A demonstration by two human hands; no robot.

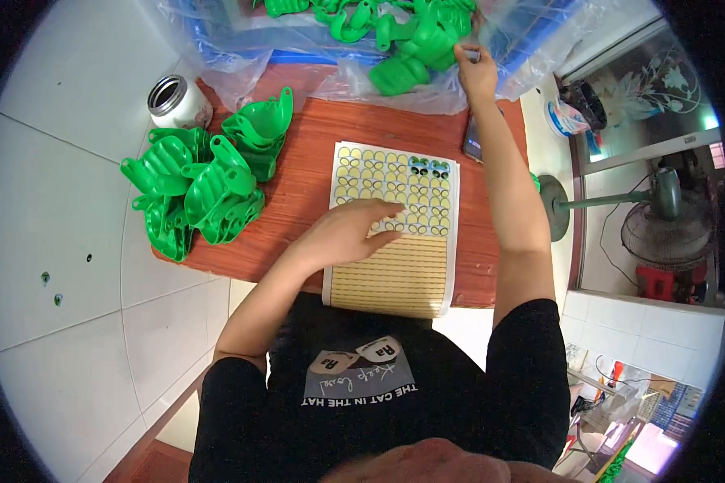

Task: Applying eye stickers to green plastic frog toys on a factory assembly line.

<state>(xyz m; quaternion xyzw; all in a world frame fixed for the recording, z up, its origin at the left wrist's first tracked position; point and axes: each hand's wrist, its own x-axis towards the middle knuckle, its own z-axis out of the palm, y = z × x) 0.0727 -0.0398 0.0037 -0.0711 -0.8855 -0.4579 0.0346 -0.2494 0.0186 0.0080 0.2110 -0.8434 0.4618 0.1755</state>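
Note:
A white-edged sheet of stickers [395, 278] lies on the table in front of me. Rounded pale yellow outlines fill its upper part, and green-and-black eye stickers [429, 167] remain at its top right corner. My left hand [354, 229] rests over the sheet's left middle, thumb and fingers apart, holding nothing visible. My right hand [477, 74] reaches far forward to the plastic-lined blue crate, beside green moulded plastic pieces [427, 40]. Its fingers are curled together at the edge of that heap; what they grip is hidden.
More curved green pieces [209, 181] are piled at the table's left. Behind them stands an open-topped white jar [173, 101]. A phone [473, 137] lies beneath my right forearm. The blue crate [298, 57] borders the table's far side. A fan [660, 209] stands at right.

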